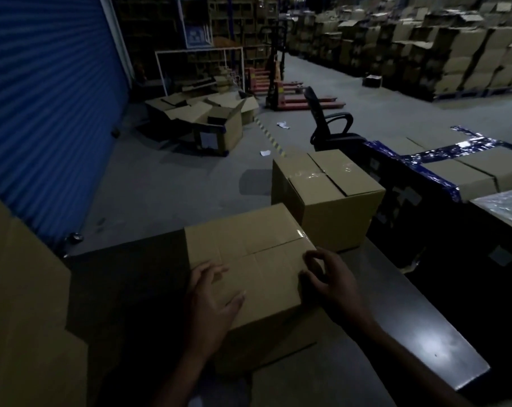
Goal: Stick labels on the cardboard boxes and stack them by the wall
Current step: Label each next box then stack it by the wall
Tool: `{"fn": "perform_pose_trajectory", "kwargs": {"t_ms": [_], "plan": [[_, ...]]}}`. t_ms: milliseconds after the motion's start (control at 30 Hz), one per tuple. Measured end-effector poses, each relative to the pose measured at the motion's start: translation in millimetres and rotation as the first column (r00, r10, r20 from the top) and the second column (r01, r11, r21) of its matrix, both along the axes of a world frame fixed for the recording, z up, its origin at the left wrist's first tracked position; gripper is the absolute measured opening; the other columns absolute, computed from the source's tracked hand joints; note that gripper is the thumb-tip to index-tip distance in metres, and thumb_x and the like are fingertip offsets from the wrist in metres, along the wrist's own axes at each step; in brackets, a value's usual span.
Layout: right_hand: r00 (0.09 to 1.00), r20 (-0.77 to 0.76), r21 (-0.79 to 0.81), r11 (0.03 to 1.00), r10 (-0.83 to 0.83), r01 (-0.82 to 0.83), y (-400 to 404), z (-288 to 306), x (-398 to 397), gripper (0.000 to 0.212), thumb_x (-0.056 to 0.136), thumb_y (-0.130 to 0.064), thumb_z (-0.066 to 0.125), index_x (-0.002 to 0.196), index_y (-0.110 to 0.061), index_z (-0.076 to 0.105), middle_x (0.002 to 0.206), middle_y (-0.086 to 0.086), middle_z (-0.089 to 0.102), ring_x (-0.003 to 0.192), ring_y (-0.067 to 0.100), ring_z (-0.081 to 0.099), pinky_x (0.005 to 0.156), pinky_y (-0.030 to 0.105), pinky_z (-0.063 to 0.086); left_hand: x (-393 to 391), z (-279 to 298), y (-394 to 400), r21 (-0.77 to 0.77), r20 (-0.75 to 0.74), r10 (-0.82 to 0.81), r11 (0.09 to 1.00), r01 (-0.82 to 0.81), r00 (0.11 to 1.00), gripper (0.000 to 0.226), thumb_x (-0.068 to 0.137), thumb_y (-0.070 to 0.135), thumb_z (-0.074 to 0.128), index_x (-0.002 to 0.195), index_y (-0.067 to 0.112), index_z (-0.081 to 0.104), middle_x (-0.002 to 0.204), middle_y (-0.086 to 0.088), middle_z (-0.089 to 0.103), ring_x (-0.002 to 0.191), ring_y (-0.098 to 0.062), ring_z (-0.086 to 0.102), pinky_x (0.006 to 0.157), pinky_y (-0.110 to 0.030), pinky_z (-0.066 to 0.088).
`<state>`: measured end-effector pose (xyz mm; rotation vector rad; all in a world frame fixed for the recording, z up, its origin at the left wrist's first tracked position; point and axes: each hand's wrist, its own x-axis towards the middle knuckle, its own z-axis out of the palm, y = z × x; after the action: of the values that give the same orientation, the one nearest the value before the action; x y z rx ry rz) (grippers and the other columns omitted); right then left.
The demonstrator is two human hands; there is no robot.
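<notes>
Left hand (212,301) lies flat-ish on the near cardboard box (248,259), fingers spread over the top at its near-left corner, thumb out toward the seam, pressing rather than gripping. Right hand (329,277) sits at the box's right edge w/ fingers loosely curled over the top corner; whether it's actually gripping or just touching, can't tell in this light. No label visible on the top face (dim, so not certain).

Box sits on the dark table (395,333), just in front of a second box (328,198), both taped shut.

Handling, as a guess: corrugated, stiff at the edges and corners, softer mid-panel and along the flap seam. Weight unknown — contents are sealed in. Tape strip looks glossy, so probably slick; bare cardboard should give decent friction. Best hold is prob. palms on opposite side faces, low, near the bottom corners, not by the top flaps.
</notes>
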<state>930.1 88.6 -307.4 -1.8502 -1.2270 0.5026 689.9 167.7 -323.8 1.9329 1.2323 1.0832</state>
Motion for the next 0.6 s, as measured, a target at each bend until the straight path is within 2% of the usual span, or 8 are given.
{"fn": "perform_pose_trajectory", "kwargs": {"t_ms": [67, 133, 200, 267, 333, 400, 500, 600], "plan": [[0.999, 0.008, -0.017, 0.998, 0.054, -0.054, 30.2, 2.4, 6.0, 0.045, 0.087, -0.033, 0.064, 0.129, -0.029, 0.051, 0.143, -0.006, 0.039, 0.127, 0.012, 0.043, 0.096, 0.029, 0.047, 0.9, 1.6, 24.6, 0.001, 0.005, -0.034, 0.999, 0.034, 0.999, 0.052, 0.065, 0.033, 0.09, 0.11, 0.022, 0.066, 0.126, 0.007, 0.048, 0.111, 0.009, 0.05, 0.096, -0.02, 0.048], [0.994, 0.03, -0.069, 0.992, 0.109, -0.107, 63.6, 4.9, 14.7, 0.055, 0.085, -0.037, 0.065, 0.135, -0.027, 0.047, 0.15, -0.003, 0.032, 0.134, 0.016, 0.036, 0.1, 0.03, 0.043, 4.0, 4.8, 52.7, -0.069, -0.064, -0.099, 0.993, 0.095, 0.993, 0.075, 0.055, 0.061, 0.086, 0.116, 0.022, 0.065, 0.13, 0.009, 0.046, 0.118, 0.012, 0.044, 0.1, -0.011, 0.038], [0.982, 0.072, -0.12, 0.979, 0.172, -0.163, 92.1, 3.7, 22.5, 0.062, 0.082, -0.04, 0.067, 0.138, -0.025, 0.043, 0.155, 0.0, 0.023, 0.142, 0.02, 0.023, 0.109, 0.039, 0.036, 6.4, 8.7, 81.7, -0.134, -0.199, -0.181, 0.979, 0.156, 0.963, 0.105, 0.044, 0.083, 0.076, 0.13, 0.025, 0.057, 0.141, 0.013, 0.039, 0.132, 0.004, 0.034, 0.112, -0.019, 0.029], [0.956, 0.176, -0.092, 0.971, 0.235, -0.222, 109.1, 0.4, 26.3, 0.058, 0.084, -0.04, 0.066, 0.135, -0.024, 0.046, 0.156, -0.001, 0.02, 0.145, 0.018, 0.012, 0.115, 0.044, 0.027, 7.5, 13.1, 107.3, -0.17, -0.352, -0.266, 0.961, 0.218, 0.897, 0.121, 0.04, 0.084, 0.077, 0.142, 0.028, 0.046, 0.15, 0.014, 0.029, 0.141, -0.003, 0.022, 0.118, -0.03, 0.022], [0.869, 0.412, -0.001, 0.953, 0.275, -0.302, 117.9, -3.9, 28.3, 0.047, 0.085, -0.041, 0.06, 0.13, -0.029, 0.051, 0.154, -0.004, 0.028, 0.145, 0.015, 0.011, 0.118, 0.044, 0.019, 12.1, 14.5, 125.7, -0.143, -0.469, -0.273, 0.962, 0.233, 0.84, 0.121, 0.043, 0.076, 0.081, 0.147, 0.03, 0.04, 0.154, 0.016, 0.022, 0.139, 0.001, 0.013, 0.118, -0.028, 0.014], [0.8, 0.523, 0.034, 0.931, 0.294, -0.364, 126.8, -9.3, 28.3, 0.044, 0.085, -0.036, 0.055, 0.129, -0.029, 0.054, 0.149, -0.006, 0.038, 0.143, 0.012, 0.02, 0.119, 0.04, 0.015, 19.6, 11.4, 139.3, -0.067, -0.553, -0.217, 0.974, 0.216, 0.804, 0.12, 0.047, 0.083, 0.073, 0.149, 0.032, 0.037, 0.156, 0.018, 0.02, 0.141, 0.004, 0.007, 0.118, -0.03, 0.002], [0.844, 0.481, 0.077, 0.948, 0.237, -0.31, 147.7, -16.1, 26.2, 0.041, 0.088, -0.019, 0.058, 0.13, -0.019, 0.057, 0.141, -0.001, 0.051, 0.135, 0.013, 0.037, 0.115, 0.039, 0.03, 36.7, 2.6, 159.1, 0.045, -0.657, -0.118, 0.98, 0.196, 0.744, 0.121, 0.051, 0.1, 0.038, 0.151, 0.032, 0.036, 0.162, 0.012, 0.021, 0.149, -0.002, 0.008, 0.121, -0.049, -0.009], [0.853, 0.477, 0.073, 0.958, 0.212, -0.279, 173.4, -18.7, 30.3, 0.041, 0.092, -0.014, 0.057, 0.133, -0.014, 0.055, 0.141, 0.002, 0.05, 0.132, 0.017, 0.04, 0.111, 0.035, 0.035, 54.1, 0.2, 175.1, 0.085, -0.676, -0.048, 0.986, 0.143, 0.735, 0.09, 0.076, 0.074, 0.059, 0.151, 0.029, 0.038, 0.162, 0.01, 0.025, 0.15, -0.004, 0.012, 0.122, -0.049, -0.008]]}}
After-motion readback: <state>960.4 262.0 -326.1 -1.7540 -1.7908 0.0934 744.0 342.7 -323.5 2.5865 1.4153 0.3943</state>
